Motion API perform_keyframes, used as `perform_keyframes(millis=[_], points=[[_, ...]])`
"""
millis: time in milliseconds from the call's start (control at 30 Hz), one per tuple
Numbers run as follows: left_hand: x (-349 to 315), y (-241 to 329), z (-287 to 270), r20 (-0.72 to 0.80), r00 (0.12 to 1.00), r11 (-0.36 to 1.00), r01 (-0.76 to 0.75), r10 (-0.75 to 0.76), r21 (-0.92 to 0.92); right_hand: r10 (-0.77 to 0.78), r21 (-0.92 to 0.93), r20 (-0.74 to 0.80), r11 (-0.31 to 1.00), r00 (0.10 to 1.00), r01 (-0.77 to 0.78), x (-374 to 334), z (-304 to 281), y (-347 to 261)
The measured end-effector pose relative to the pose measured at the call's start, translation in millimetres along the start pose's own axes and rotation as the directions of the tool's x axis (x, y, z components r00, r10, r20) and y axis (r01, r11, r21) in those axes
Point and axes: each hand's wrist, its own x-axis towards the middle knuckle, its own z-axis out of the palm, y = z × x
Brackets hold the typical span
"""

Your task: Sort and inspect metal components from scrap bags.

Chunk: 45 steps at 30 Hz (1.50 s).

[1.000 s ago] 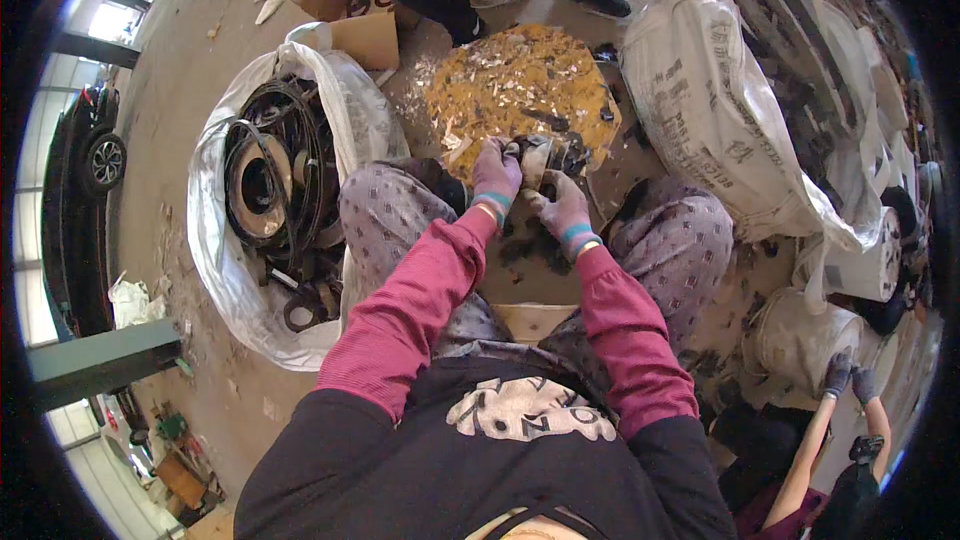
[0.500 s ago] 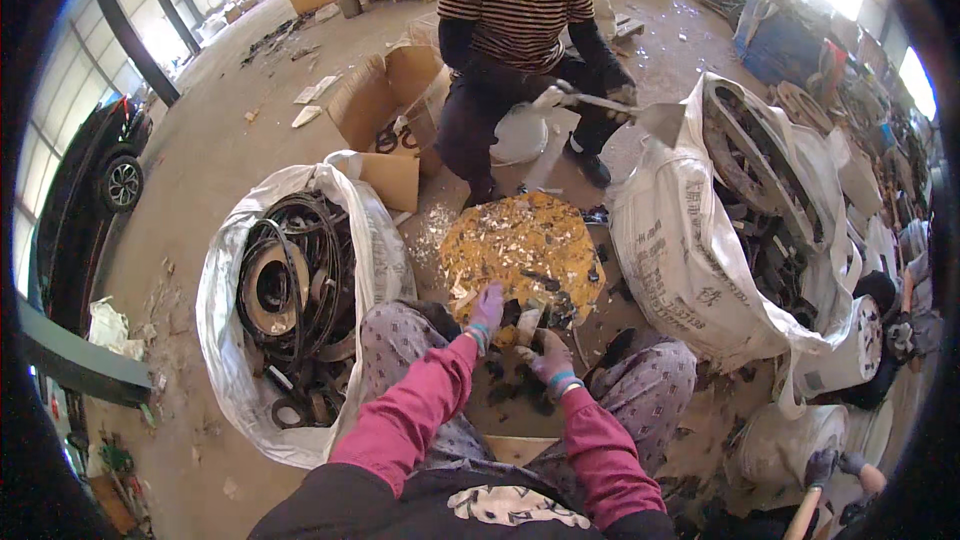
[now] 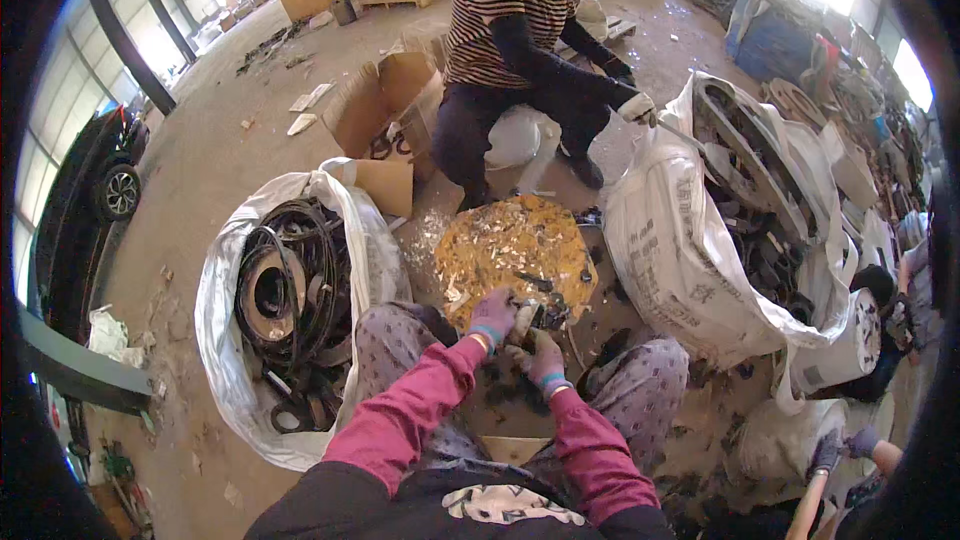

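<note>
Just above the near edge of a round, debris-strewn yellow board (image 3: 487, 255), both my gloved hands are close together. My left hand (image 3: 492, 314) is curled against a small pale-and-dark part (image 3: 526, 320) whose kind I cannot make out. From below, my right hand (image 3: 543, 358) has its fingers closed around the lower end of the same part. White chips and black fragments lie over the board, among them a dark scrap piece (image 3: 536, 282) just beyond my hands.
A white sack (image 3: 215, 315) of cables and metal rings stands left. Right is another sack (image 3: 660, 250) full of scrap. Across the board sits a co-worker (image 3: 510, 40), whose gloved hand holds a long tool at that sack. A cardboard box (image 3: 385, 105) stands behind; another person's hands (image 3: 845, 448) appear lower right.
My left hand has curled in and moved closer to my right hand, around the part. The co-worker's arm and tool have swung right, into the mouth of the right sack.
</note>
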Motion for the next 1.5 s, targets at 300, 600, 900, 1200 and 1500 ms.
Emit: perform_keyframes(millis=[300, 600, 900, 1200, 1500], points=[[2, 3, 16, -0.103, 0.994, 0.989, 0.03, -0.045, -0.146, 0.033, -0.011, -0.064, 0.999, 0.997, -0.034, 10, 8, 4], [-2, 22, 33, 0.008, 1.0, 0.902, -0.011, 0.016, -0.432, 0.127, 0.112, -0.192, 0.988, 0.973, -0.106, 17, 14, 34], [-15, 52, 7, 0.064, 0.997, 0.997, 0.042, -0.039, -0.058, 0.329, 0.024, -0.092, 0.944, 0.94, -0.328, 8, -12, -18], [-18, 46, 3, 0.068, 0.997, 0.999, 0.047, -0.046, -0.019, 0.226, 0.012, -0.134, 0.974, 0.965, -0.227, 12, 1, 4], [-23, 53, -9, 0.088, 0.989, 0.993, 0.118, -0.12, 0.03, 0.102, 0.046, -0.038, 0.994, 0.994, -0.101, 18, 17, 44]])
